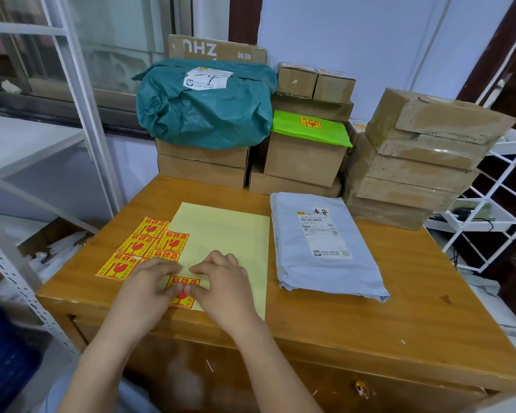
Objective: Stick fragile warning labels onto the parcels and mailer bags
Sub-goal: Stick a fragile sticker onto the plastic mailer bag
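Both my hands, left (149, 289) and right (221, 289), pinch one fragile label (183, 290) on the yellow sheet (224, 234); fingers hide its middle.

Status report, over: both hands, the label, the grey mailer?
Left hand and right hand pinching one fragile label on yellow sheet. Grey mailer bag unlabelled, beside it. Nothing blocking.

a wooden desk (385, 308) stands against a pale blue-white wall (355, 40). to the left a window (72, 40) with a dark sill (frosted panes, daylight coming through) sits behind white metal shelving (81, 93). a white wire rack (489, 210) stands right, beside a dark brown door frame (495, 55).
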{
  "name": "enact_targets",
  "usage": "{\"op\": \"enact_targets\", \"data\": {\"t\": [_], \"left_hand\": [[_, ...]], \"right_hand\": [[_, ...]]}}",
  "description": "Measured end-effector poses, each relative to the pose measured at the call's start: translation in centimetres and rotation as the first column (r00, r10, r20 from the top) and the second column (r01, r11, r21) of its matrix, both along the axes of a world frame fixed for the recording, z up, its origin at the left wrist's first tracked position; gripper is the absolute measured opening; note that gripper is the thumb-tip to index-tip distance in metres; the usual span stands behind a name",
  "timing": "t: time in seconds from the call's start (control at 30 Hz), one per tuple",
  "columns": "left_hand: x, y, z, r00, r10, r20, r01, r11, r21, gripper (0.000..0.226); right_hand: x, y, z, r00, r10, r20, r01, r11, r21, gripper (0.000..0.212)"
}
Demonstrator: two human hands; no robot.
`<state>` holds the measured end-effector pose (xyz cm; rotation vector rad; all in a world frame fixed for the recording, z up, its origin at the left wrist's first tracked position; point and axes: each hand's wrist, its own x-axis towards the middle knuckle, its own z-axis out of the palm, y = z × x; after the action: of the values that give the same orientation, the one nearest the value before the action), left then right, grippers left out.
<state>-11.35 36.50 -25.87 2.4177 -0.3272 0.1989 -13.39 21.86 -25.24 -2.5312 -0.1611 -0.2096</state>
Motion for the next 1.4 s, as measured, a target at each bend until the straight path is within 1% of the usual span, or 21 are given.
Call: {"op": "enact_targets", "data": {"t": [0.43,0.67,0.9,1.03,1.17,1.27,1.3,1.4], "left_hand": [[-0.3,-0.4,0.2,0.999,0.004,0.042,-0.003,1.0,-0.008,0.021],[-0.5,-0.4,0.2,0.999,-0.011,0.048,0.011,1.0,0.0,0.02],[-0.5,-0.3,0.2,0.997,-0.011,0.072,0.012,1.0,-0.013,0.017],[-0.5,-0.1,0.1,0.997,-0.013,0.074,0.013,1.0,-0.011,0.018],[-0.6,0.2,0.0,0.998,-0.037,0.041,0.039,0.999,-0.031,0.02],[-0.4,0.8,-0.2,0.997,-0.07,-0.025,0.069,0.996,-0.058,0.022],[-0.3,0.9,-0.2,0.995,-0.077,-0.059,0.071,0.993,-0.092,0.022],[-0.7,0.8,0.3,0.984,-0.065,-0.166,0.023,0.969,-0.247,0.041]], "right_hand": [[-0.2,0.2,-0.1,0.997,0.01,0.073,-0.008,1.0,-0.018,0.026],[-0.4,0.1,-0.1,0.995,0.03,0.096,-0.027,0.999,-0.031,0.025],[-0.4,-0.1,-0.3,0.99,0.046,0.134,-0.043,0.999,-0.02,0.019],[-0.4,-0.1,-0.2,0.988,0.054,0.142,-0.053,0.999,-0.012,0.018],[-0.6,-0.2,-0.1,0.989,0.074,0.129,-0.077,0.997,0.019,0.018],[-0.7,-0.2,0.0,0.989,0.076,0.13,-0.083,0.995,0.054,0.017],[-0.7,-0.2,0.0,0.988,0.077,0.131,-0.086,0.994,0.064,0.016],[-0.9,-0.3,0.1,0.989,0.085,0.12,-0.099,0.989,0.113,0.014]]}}
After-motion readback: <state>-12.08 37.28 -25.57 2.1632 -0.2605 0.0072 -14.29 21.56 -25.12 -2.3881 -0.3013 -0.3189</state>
